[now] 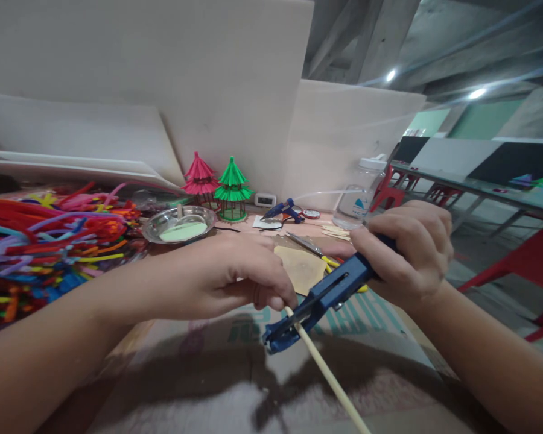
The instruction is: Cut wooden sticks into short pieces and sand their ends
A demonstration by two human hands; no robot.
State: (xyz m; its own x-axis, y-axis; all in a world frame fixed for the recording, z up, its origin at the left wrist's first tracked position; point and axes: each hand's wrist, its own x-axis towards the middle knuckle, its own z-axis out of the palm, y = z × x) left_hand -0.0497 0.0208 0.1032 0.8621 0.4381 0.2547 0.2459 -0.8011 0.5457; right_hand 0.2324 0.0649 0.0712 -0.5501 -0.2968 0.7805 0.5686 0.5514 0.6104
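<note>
My right hand (411, 247) is wrapped round the handle of a blue hand cutter (339, 286), its jaws pointing down and left. A thin pale wooden stick (328, 371) passes between the jaws and slants toward the lower right. Close to the jaws, my left hand (239, 274) pinches the far end of that stick between thumb and fingers. The cutter is held above a printed board (199, 386) on the table, where the shadow of the hands falls. Whether the blade presses into the stick I cannot tell.
Colourful pipe cleaners (49, 241) are heaped at left beside a metal dish (151, 232). Behind stand a pink model pavilion (200, 175) and a green one (232, 187). A blue glue gun (284, 209), pliers (305, 244) and a plastic bottle (355, 196) lie or stand farther back. Red chairs (520, 256) are at right.
</note>
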